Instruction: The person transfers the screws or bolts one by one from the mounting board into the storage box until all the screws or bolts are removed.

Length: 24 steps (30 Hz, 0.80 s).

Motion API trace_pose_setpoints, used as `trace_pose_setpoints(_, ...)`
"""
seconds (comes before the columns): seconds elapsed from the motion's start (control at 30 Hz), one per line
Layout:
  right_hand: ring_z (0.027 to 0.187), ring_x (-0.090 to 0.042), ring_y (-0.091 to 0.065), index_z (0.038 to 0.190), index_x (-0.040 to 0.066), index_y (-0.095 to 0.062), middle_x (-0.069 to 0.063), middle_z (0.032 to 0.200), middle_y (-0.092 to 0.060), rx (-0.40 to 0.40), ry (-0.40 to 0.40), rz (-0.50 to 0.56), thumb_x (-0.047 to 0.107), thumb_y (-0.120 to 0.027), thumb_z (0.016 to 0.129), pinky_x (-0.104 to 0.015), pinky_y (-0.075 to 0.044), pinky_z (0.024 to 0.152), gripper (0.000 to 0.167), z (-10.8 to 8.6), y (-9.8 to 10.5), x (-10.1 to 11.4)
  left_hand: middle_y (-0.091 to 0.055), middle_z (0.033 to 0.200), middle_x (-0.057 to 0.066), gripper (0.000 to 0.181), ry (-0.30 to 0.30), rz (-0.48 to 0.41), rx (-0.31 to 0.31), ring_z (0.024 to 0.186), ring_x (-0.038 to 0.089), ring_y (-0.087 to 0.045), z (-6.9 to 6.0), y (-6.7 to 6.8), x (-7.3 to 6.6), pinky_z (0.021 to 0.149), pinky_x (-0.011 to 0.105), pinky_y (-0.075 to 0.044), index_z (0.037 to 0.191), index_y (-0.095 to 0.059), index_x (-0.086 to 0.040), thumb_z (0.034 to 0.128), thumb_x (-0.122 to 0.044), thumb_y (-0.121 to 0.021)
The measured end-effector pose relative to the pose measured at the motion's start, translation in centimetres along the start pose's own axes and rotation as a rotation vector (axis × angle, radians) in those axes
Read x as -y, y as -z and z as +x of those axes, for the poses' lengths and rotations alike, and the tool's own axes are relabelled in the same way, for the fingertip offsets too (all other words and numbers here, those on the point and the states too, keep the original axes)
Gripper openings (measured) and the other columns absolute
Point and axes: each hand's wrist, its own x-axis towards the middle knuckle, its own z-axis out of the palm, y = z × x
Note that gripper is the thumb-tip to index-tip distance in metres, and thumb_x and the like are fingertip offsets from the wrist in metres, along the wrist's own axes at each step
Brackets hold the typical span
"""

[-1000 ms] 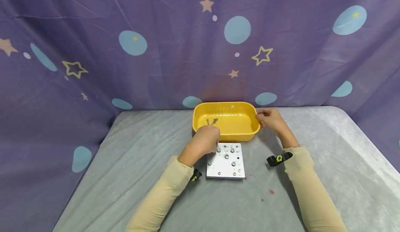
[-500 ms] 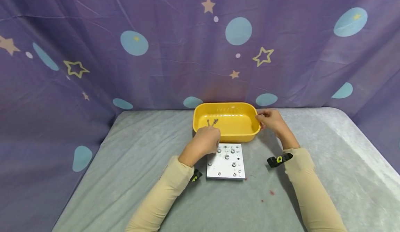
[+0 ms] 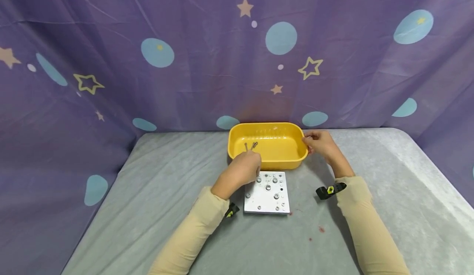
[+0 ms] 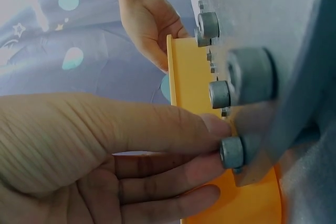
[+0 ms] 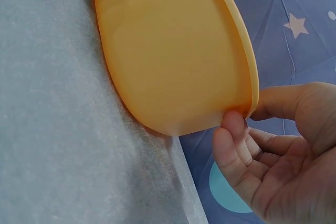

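Note:
A silvery metal plate [image 3: 264, 203] lies on the table with several socket-head bolts [image 4: 253, 77] standing in its face. At the plate's far left corner my left hand [image 3: 242, 168] pinches one bolt [image 4: 231, 153] between thumb and fingers; in the head view the hand hides that corner. Right behind the plate stands a yellow plastic basin [image 3: 275, 164]. My right hand [image 3: 321, 144] grips the basin's right end by the rim, thumb on one side and fingers on the other, as the right wrist view shows.
Two or so loose bolts [image 3: 254, 145] show inside the basin, partly behind my left hand. A grey cloth [image 3: 166, 209] covers the table. A purple patterned curtain [image 3: 207, 61] hangs along its back edge, close behind the basin.

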Motion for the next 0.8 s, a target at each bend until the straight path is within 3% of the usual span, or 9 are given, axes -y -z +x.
trace_pose_setpoints(0.57, 0.065, -0.007, -0.058, 0.126, -0.016, -0.058, -0.012, 0.088, -0.064, 0.0, -0.001, 0.023, 0.011, -0.058, 0.101, -0.025, -0.058, 0.062, 0.036, 0.11, 0.0, -0.44, -0.037, 0.049, -0.007, 0.047, -0.041, 0.007, -0.035, 0.051, 0.009, -0.031, -0.27, -0.22, -0.21, 0.048, 0.02, -0.028, 0.048, -0.045, -0.018, 0.0742, 0.014, -0.069)
trace_pose_setpoints(0.8, 0.065, -0.006, -0.058, 0.125, -0.018, -0.057, -0.009, 0.084, -0.063, 0.0, 0.004, 0.039, 0.01, -0.058, 0.1, -0.025, -0.058, 0.062, 0.037, 0.04, 0.11, -0.4, -0.039, 0.049, -0.007, 0.045, -0.033, -0.012, -0.023, 0.052, 0.009, -0.032, -0.21, -0.15, -0.32, 0.048, 0.019, -0.029, 0.048, -0.049, -0.016, 0.0753, 0.014, -0.07)
